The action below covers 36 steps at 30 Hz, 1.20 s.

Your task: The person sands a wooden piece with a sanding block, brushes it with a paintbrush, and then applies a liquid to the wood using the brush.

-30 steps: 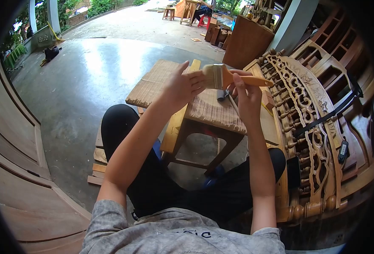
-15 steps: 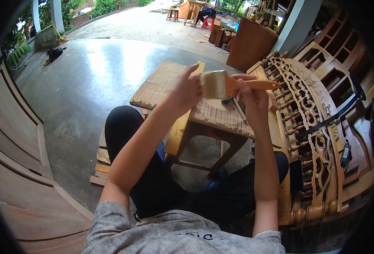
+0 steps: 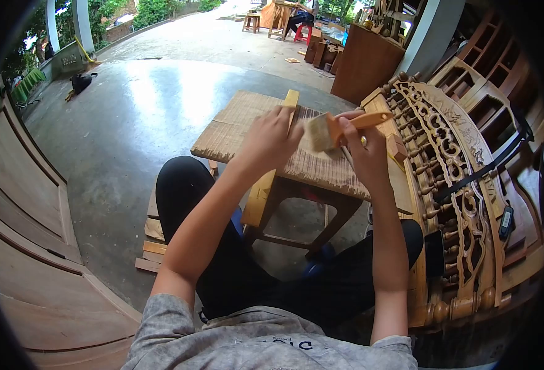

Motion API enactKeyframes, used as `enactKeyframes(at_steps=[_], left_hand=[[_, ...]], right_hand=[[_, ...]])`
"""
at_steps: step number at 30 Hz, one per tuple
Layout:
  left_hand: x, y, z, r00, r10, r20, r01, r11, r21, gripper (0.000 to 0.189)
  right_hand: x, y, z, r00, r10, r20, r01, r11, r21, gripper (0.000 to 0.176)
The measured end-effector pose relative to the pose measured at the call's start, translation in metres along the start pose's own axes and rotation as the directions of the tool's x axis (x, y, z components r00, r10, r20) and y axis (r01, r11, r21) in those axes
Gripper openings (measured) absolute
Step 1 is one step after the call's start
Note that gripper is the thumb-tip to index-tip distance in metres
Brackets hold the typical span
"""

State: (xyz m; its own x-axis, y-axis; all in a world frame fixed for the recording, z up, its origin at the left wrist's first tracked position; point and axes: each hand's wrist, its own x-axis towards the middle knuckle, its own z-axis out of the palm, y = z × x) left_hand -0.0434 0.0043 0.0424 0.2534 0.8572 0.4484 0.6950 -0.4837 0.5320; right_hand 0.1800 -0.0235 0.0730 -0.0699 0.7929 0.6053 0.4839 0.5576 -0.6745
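My right hand is closed around the orange handle of a wide paintbrush, its pale bristles pointing left above the worn board. My left hand hovers just left of the bristles, holding nothing, with thumb and fingers apart; the fingertips are somewhat blurred. Beneath both hands, a rough, striped wooden board lies on a stool. A yellowish wood strip runs across the board, partly hidden behind my left hand. A thin tool behind the brush is mostly covered by my right hand.
Carved wooden furniture stands close on the right, with small wood blocks beside the board. Wooden panels line the left. Wood offcuts lie on the floor by my knee. Another person sits far back.
The brush has tilted and dropped slightly, its bristles now lower. My left hand has come away from the bristles and turned palm down, lower over the board.
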Motion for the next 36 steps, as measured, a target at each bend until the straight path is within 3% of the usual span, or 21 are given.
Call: enactKeyframes(at_steps=[3,4,6,7,10,12,13,16,18,22,23,25,28,31,32,33,35,36], left_hand=[[-0.004,-0.027,0.015,0.998,0.008,0.062,-0.026,0.956,0.294,0.07],[-0.005,-0.027,0.016,0.988,-0.028,0.15,-0.021,0.949,0.314,0.073],[-0.008,-0.022,0.015,0.942,-0.104,0.32,-0.018,0.934,0.357,0.079],[-0.011,-0.021,0.018,0.955,-0.078,0.285,-0.036,0.926,0.376,0.079],[-0.015,-0.014,0.021,0.973,-0.044,0.228,-0.058,0.905,0.421,0.077],[-0.014,-0.007,0.017,0.964,-0.086,0.251,-0.034,0.898,0.438,0.074],[-0.012,-0.005,0.014,0.963,-0.098,0.25,-0.02,0.903,0.429,0.071],[-0.007,-0.002,0.01,0.964,-0.115,0.239,0.011,0.918,0.397,0.065],[-0.006,-0.002,0.009,0.972,-0.105,0.21,0.021,0.93,0.367,0.062],[-0.004,-0.001,-0.012,0.986,-0.028,0.165,0.044,0.994,-0.099,0.061],[-0.004,-0.002,-0.015,0.974,-0.021,0.225,0.091,0.948,-0.305,0.061],[-0.003,-0.004,-0.023,0.942,0.027,0.334,0.211,0.726,-0.654,0.061],[-0.008,0.009,-0.037,0.935,0.05,0.351,0.256,0.589,-0.766,0.056],[-0.007,0.01,-0.039,0.926,0.067,0.37,0.301,0.46,-0.836,0.054],[-0.009,0.015,-0.043,0.929,0.058,0.366,0.306,0.437,-0.846,0.054],[-0.01,0.018,-0.045,0.931,0.049,0.363,0.312,0.415,-0.855,0.054],[-0.009,0.003,-0.036,0.952,0.167,0.255,0.166,0.419,-0.893,0.054],[-0.009,0.003,-0.036,0.954,0.225,0.198,0.091,0.413,-0.906,0.054]], right_hand=[[-0.005,-0.004,0.001,0.951,0.173,0.255,-0.213,0.967,0.138,0.025],[-0.006,-0.006,0.002,0.929,0.152,0.336,-0.205,0.971,0.127,0.024],[-0.008,-0.004,0.006,0.964,0.052,0.259,0.028,0.955,-0.295,0.025],[-0.007,-0.005,0.007,0.971,-0.009,0.239,0.13,0.859,-0.495,0.025],[-0.004,-0.021,-0.001,0.939,-0.281,0.199,0.342,0.69,-0.638,0.025],[-0.004,-0.017,-0.004,0.993,-0.097,0.073,0.114,0.95,-0.291,0.025],[-0.002,-0.015,-0.006,0.999,0.014,0.041,-0.01,0.997,-0.081,0.025],[0.0,-0.012,-0.015,0.999,-0.036,-0.001,0.036,0.995,-0.095,0.025],[-0.001,-0.011,-0.018,1.0,0.009,0.002,-0.009,0.999,-0.052,0.025],[-0.001,-0.014,-0.021,0.998,0.05,0.033,-0.054,0.992,0.117,0.026],[-0.001,-0.016,-0.02,0.998,0.031,0.061,-0.04,0.986,0.164,0.026],[-0.002,-0.02,-0.021,0.993,-0.014,0.117,-0.016,0.966,0.256,0.026],[0.003,-0.018,-0.033,0.995,-0.042,0.094,0.015,0.964,0.267,0.024],[0.012,0.005,-0.056,0.993,-0.098,-0.066,0.094,0.994,-0.049,0.025],[0.016,0.013,-0.066,0.975,-0.167,-0.147,0.126,0.959,-0.252,0.026],[0.018,0.02,-0.073,0.958,-0.2,-0.206,0.139,0.95,-0.279,0.025],[0.02,0.034,-0.086,0.909,-0.268,-0.319,0.156,0.929,-0.335,0.025],[0.022,0.04,-0.091,0.884,-0.266,-0.385,0.169,0.949,-0.268,0.026]])
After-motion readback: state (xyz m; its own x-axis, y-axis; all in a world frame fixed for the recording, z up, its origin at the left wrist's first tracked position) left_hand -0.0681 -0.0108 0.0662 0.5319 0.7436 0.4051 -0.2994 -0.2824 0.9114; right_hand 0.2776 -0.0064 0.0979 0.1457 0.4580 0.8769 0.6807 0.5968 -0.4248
